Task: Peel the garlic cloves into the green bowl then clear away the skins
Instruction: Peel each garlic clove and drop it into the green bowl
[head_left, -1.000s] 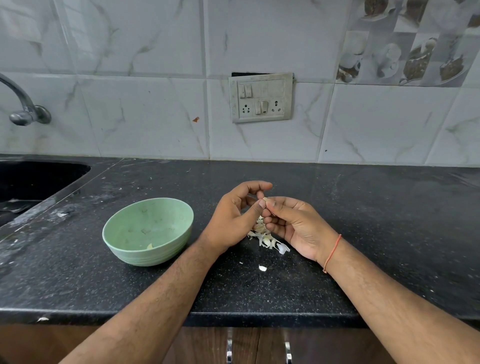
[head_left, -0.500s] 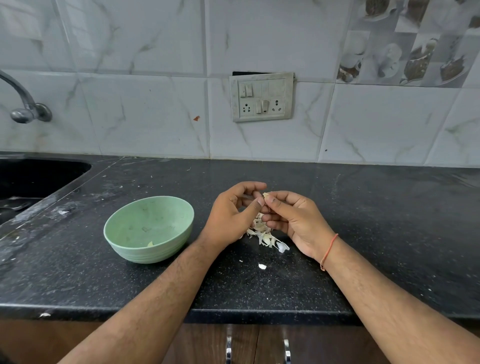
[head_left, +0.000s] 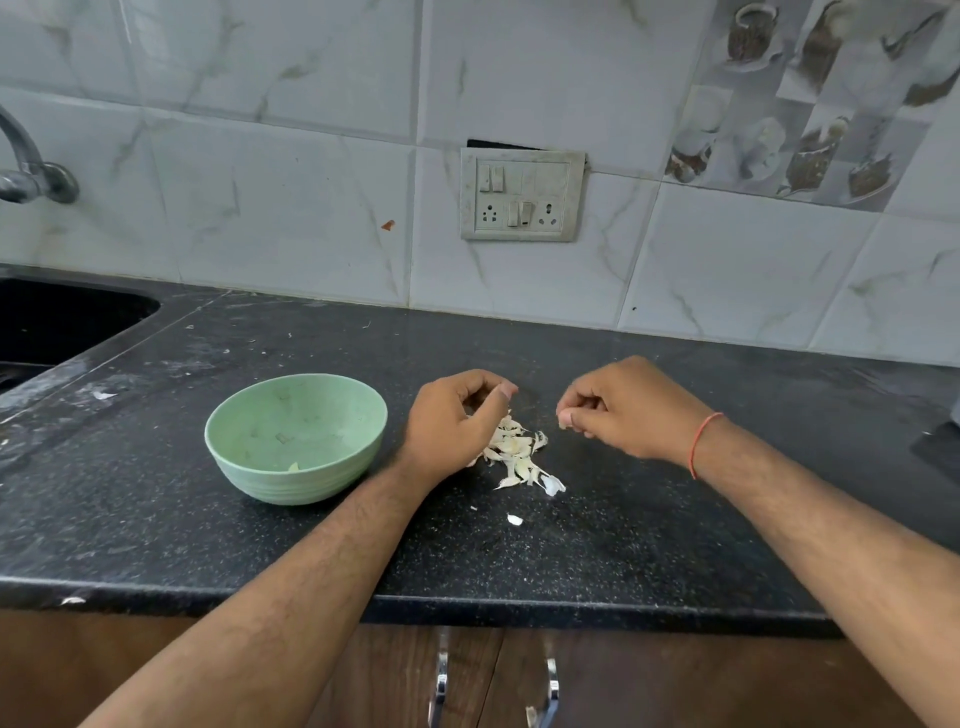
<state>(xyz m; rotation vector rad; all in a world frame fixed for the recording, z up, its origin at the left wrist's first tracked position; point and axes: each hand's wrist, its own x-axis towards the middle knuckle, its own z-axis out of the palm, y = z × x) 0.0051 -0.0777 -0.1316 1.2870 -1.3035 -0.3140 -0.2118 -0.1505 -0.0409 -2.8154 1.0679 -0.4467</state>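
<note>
Left hand (head_left: 451, 427): fingers curled, over the left edge of the garlic skins (head_left: 517, 453).
Right hand (head_left: 626, 410): curled, apart from the left; contents unclear.
Green bowl (head_left: 296, 439): upright on the black counter (head_left: 623, 545), left of the skins.

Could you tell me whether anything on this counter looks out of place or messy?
Garlic skins lie piled loose on the black counter between the hands, with one stray flake nearer the front edge. The switch plate on the wall sits slightly askew, with a dark gap above it.
</note>
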